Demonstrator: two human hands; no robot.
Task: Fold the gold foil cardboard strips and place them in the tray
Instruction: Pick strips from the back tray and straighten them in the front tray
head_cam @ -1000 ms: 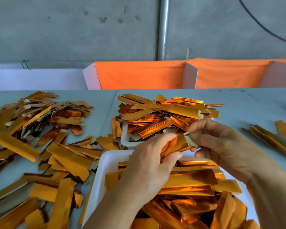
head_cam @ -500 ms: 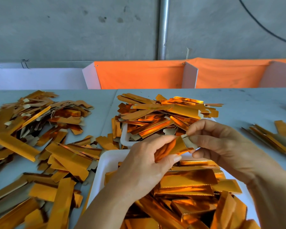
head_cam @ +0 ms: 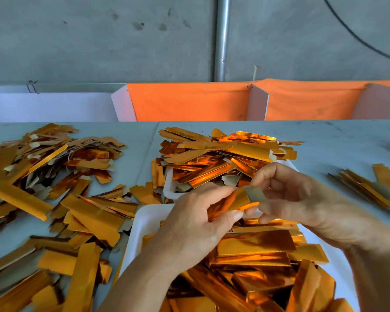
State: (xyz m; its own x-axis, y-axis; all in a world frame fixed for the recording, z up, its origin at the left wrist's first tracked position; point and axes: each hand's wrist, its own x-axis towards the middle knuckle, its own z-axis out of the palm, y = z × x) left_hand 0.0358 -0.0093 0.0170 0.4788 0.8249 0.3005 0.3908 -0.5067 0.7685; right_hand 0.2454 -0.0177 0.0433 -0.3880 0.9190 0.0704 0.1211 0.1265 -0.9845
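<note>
A pale grey table (head_cam: pixel 338 140) is carrying everything. A near white tray (head_cam: pixel 144 221) heaped with gold foil strips is sitting at the front edge, and a second white tray (head_cam: pixel 168 188), also piled high, is lying just behind it. Loose gold strips (head_cam: pixel 54 199) are sprawling across the left side, and a small bundle of strips (head_cam: pixel 369 188) is lying at the right.

Near tray (head_cam: pixel 144 224) under strips, bottom edge cut off
</note>
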